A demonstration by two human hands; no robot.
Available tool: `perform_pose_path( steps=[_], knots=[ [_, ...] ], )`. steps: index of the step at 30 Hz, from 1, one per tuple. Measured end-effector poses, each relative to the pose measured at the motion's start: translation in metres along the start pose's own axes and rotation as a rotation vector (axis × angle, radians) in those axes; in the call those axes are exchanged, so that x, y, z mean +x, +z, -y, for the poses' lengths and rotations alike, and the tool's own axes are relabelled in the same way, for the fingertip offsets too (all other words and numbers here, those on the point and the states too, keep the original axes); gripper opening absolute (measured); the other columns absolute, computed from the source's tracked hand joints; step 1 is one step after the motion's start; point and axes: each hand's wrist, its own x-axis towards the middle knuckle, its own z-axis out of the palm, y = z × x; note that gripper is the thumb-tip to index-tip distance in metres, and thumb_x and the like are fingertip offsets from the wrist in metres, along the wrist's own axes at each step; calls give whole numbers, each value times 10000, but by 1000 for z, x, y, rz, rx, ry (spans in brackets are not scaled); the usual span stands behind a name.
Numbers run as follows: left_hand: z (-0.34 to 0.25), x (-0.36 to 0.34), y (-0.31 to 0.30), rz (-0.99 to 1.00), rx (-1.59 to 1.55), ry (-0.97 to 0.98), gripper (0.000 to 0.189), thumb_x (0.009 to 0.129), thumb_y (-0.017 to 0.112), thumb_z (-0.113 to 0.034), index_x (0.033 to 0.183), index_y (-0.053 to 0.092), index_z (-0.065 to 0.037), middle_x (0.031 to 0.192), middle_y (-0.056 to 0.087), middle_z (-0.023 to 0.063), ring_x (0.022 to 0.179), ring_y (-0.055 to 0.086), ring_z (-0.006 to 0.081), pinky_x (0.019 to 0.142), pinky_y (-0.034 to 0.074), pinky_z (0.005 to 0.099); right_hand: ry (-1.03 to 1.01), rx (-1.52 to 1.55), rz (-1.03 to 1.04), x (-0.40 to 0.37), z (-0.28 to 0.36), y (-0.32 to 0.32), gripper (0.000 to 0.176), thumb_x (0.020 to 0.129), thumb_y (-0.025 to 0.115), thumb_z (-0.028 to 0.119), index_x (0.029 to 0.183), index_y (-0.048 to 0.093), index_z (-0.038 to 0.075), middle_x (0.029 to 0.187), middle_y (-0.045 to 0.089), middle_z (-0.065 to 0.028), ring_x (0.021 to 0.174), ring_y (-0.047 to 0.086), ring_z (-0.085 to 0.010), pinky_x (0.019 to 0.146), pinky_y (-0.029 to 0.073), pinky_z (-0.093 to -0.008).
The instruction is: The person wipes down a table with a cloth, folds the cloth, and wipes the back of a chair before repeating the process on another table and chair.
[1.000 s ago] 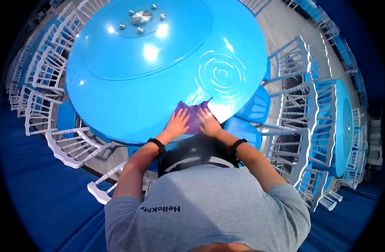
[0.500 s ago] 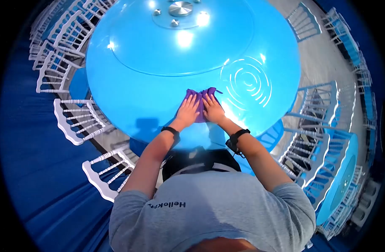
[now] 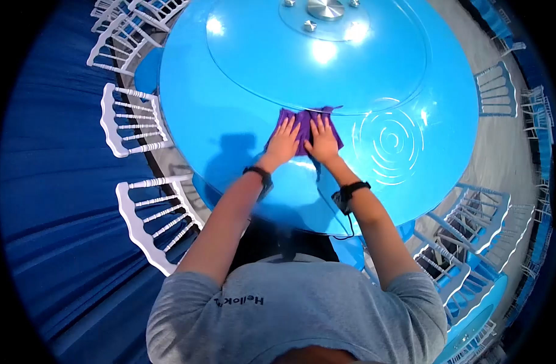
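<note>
A purple cloth [image 3: 303,124] lies flat on the glossy blue round table [image 3: 217,121], just in front of the edge of the table's raised round centre plate [image 3: 326,60]. My left hand [image 3: 284,142] and my right hand [image 3: 323,141] press side by side on the cloth, palms down, fingers spread and pointing away from me. Both wrists wear dark bands. The cloth shows around and beyond my fingertips; the part under my palms is hidden.
White slatted chairs [image 3: 156,218] with blue seats ring the table on the left and right. A metal hub [image 3: 324,8] with bolts sits at the table's centre. Blue drapery [image 3: 53,200] covers the left. Another blue table [image 3: 472,327] stands at the lower right.
Both hands have slid the cloth across the table away from its near edge, toward the centre plate. My arms are stretched further out, and the view has shifted.
</note>
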Motion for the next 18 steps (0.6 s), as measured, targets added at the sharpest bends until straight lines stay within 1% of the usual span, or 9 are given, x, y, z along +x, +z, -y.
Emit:
perform_pose_path(
  steps=[4, 7, 8, 10, 11, 14, 16, 17, 18],
  knots=[
    [-14, -47, -13, -22, -126, 72, 524, 807, 513, -160, 1290, 354, -36, 1334, 313, 213, 1257, 260, 365, 1015, 255, 436, -63, 58, -20, -39, 20, 4, 486, 712, 580, 149, 1166, 487, 3, 1307, 381, -154, 1238, 318, -325, 959, 363, -369],
    [-12, -56, -25, 51, -241, 46, 510, 825, 515, -176, 1290, 353, -40, 1284, 394, 198, 1165, 404, 356, 957, 344, 410, -112, 230, -135, -56, 15, -2, 292, 723, 535, 28, 1014, 546, 5, 1093, 542, -153, 1068, 492, -308, 864, 435, -354],
    [-1, -50, -23, 13, -637, -176, 512, 839, 512, -193, 1296, 338, -42, 1254, 428, 182, 1100, 465, 331, 918, 379, 390, -92, 220, -175, -58, 14, -4, 292, 723, 535, 28, 1014, 546, 5, 1093, 542, -153, 1068, 492, -308, 864, 435, -354],
    [35, -22, -13, -115, -1252, -554, 550, 869, 494, -227, 1330, 252, -50, 1213, 473, 131, 961, 567, 256, 838, 436, 340, 383, 974, -241, -49, -1, 1, 220, 749, 488, -3, 962, 540, 14, 1007, 566, -141, 957, 548, -261, 832, 446, -328],
    [47, -8, -21, -202, -1423, -674, 610, 875, 486, -254, 1350, 171, -35, 1241, 433, 168, 1040, 521, 278, 887, 407, 368, 604, 1315, -380, -42, -10, 9, 180, 791, 449, 10, 946, 535, 38, 952, 574, -130, 878, 571, -224, 803, 458, -324],
    [91, 36, -30, -344, -1668, -758, 555, 862, 509, -221, 1322, 250, -49, 1167, 476, 167, 1004, 538, 272, 858, 423, 340, 766, 1838, -479, -21, -31, -18, 157, 820, 464, 96, 959, 524, 51, 954, 576, -133, 867, 577, -236, 802, 465, -359],
    [103, 53, -39, -275, -1845, -880, 535, 877, 490, -247, 1309, 268, -23, 1190, 456, 189, 1070, 490, 297, 929, 367, 361, 812, 2194, -132, -6, -41, -30, 224, 829, 503, 228, 941, 541, 38, 821, 601, -86, 773, 595, -216, 732, 497, -357],
    [122, 50, -31, -26, -1379, -454, 700, 879, 485, -365, 1342, 118, 10, 1320, 314, 224, 1170, 401, 304, 969, 334, 385, 772, 2188, -149, 7, -41, -35, 224, 829, 503, 228, 941, 541, 38, 821, 601, -86, 773, 595, -216, 732, 497, -357],
    [170, 62, 23, -42, -1397, -343, 662, 894, 464, -327, 1343, 110, 8, 1313, 325, 224, 1158, 410, 313, 963, 344, 393, 787, 2179, -120, 21, -38, -38, 322, 833, 512, 334, 936, 545, 30, 839, 608, -95, 780, 597, -227, 732, 497, -371]
  ],
)
